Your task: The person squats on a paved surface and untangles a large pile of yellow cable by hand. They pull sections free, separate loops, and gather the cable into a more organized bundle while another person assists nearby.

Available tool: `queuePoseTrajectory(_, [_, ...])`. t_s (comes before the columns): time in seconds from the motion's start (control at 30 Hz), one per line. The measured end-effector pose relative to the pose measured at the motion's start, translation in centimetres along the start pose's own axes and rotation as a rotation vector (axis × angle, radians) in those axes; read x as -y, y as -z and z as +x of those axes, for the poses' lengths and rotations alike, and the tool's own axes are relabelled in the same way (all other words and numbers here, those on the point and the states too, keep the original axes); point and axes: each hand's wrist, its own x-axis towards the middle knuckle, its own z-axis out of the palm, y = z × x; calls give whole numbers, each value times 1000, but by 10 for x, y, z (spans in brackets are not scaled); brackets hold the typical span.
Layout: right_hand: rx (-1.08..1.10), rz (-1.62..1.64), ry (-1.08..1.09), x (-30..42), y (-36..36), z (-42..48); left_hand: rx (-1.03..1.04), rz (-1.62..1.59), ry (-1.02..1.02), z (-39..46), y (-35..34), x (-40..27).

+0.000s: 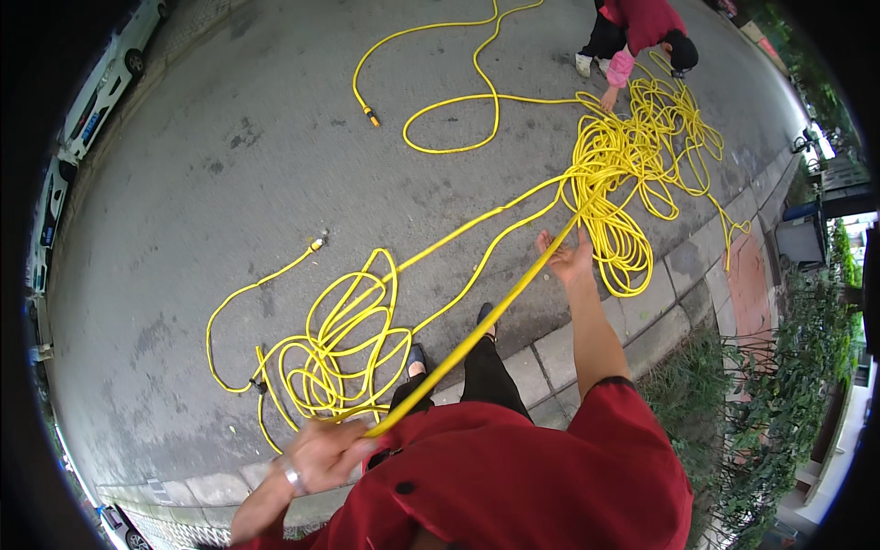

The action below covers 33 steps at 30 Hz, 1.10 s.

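My left hand (323, 454), with a metal band at the wrist, is closed around a yellow hose (474, 337) beside my waist. From there the hose runs taut up to the right, passing over the palm of my right hand (569, 258). That palm faces up with its fingers apart. Just beyond it lies a large tangled heap of yellow hose (619, 165). A smaller loose pile of hose (344, 344) rests on the asphalt by my feet. One hose end with a connector (317, 245) points away from this pile.
Another person (639, 27) bends over the far side of the heap, one hand touching the hose. An orange-tipped hose end (372, 117) lies on the road (206, 172). A stone kerb (646, 309) and shrubs (777, 364) run along the right; parked cars (103, 89) line the left.
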Motion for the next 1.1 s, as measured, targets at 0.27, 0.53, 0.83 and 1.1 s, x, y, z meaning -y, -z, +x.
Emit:
queuePoseTrajectory(0.27, [-72, 16, 154, -104, 23, 3, -413, 351, 445, -108, 70, 131])
queuePoseTrajectory(0.53, [-126, 4, 27, -179, 18, -111, -472, -38, 122, -11, -18, 172])
queuePoseTrajectory(0.83, [-54, -219, 148, -144, -14, -88, 368, -356, 42, 131, -55, 95])
queuePoseTrajectory(1.1, [-181, -188, 118, -135, 38, -55, 279, 607, 251, 107, -88, 138])
